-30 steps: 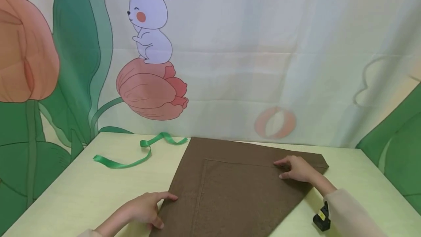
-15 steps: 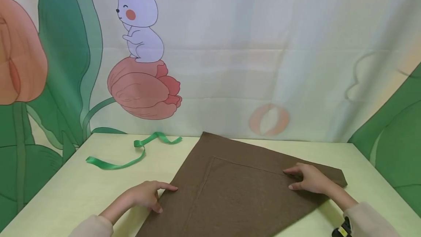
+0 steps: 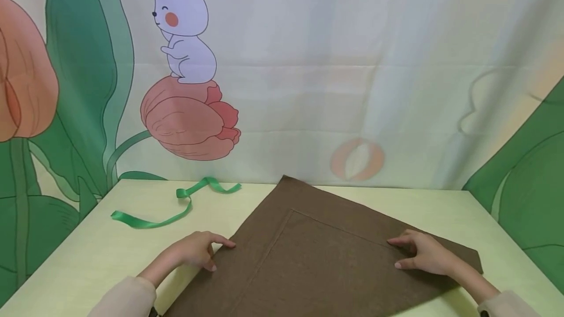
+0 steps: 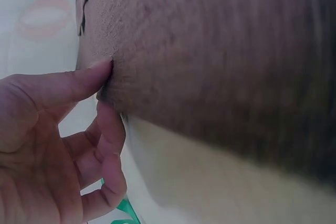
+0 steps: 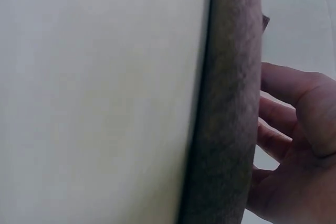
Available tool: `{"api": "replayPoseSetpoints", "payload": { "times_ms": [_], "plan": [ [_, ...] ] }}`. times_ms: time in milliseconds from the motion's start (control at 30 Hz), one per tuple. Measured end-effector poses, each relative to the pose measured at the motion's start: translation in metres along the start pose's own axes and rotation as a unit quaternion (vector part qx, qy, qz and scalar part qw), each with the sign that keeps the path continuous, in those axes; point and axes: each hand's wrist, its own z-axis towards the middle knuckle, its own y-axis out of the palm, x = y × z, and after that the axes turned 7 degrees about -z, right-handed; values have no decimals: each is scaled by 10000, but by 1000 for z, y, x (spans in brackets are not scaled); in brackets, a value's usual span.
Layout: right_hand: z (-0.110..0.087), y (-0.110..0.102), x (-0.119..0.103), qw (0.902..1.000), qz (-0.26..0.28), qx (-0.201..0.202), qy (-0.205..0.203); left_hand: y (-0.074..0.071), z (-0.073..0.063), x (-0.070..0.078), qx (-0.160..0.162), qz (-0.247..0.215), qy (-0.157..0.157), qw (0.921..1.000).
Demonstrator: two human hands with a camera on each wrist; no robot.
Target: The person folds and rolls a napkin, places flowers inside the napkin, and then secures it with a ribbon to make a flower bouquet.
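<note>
A broad piece of brown cloth (image 3: 326, 258) lies slanted across the table in the head view, a seam-like line running parallel to two of its edges. My left hand (image 3: 196, 251) is at its left edge, index fingertip and thumb touching the cloth; the left wrist view shows the thumb (image 4: 79, 82) straight along that edge. On the right part of the cloth rests my right hand (image 3: 425, 253), thumb and index finger spread apart. The right wrist view has its fingers (image 5: 286, 82) partly hidden behind the brown cloth (image 5: 231, 77).
A green ribbon (image 3: 169, 219) lies loosely curled at the back left of the pale table (image 3: 105, 258). Behind the table hangs a printed curtain (image 3: 282, 87) with a rabbit and tulips. The cloth's far corner reaches the table's back edge.
The brown cloth has turned clockwise, its far corner shifting right. My right hand has moved right and nearer to me with it, while my left hand has moved slightly away from me.
</note>
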Motion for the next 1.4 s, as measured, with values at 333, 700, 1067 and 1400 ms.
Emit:
{"api": "replayPoseSetpoints", "payload": {
  "times_ms": [333,700,1067,1400],
  "plan": [
    [-24,1,-7,9984,462,-313,-69,-4,9,0,267,634,-32,9976],
    [-51,4,-19,9921,1058,-670,9,-7,19,2,203,1051,188,9941],
    [-64,8,-17,9903,1147,-470,-621,-11,24,-2,-133,629,245,9976],
    [-33,-6,-21,9648,2244,-1368,-115,6,-1,5,590,1007,207,9930]
  ]
}}
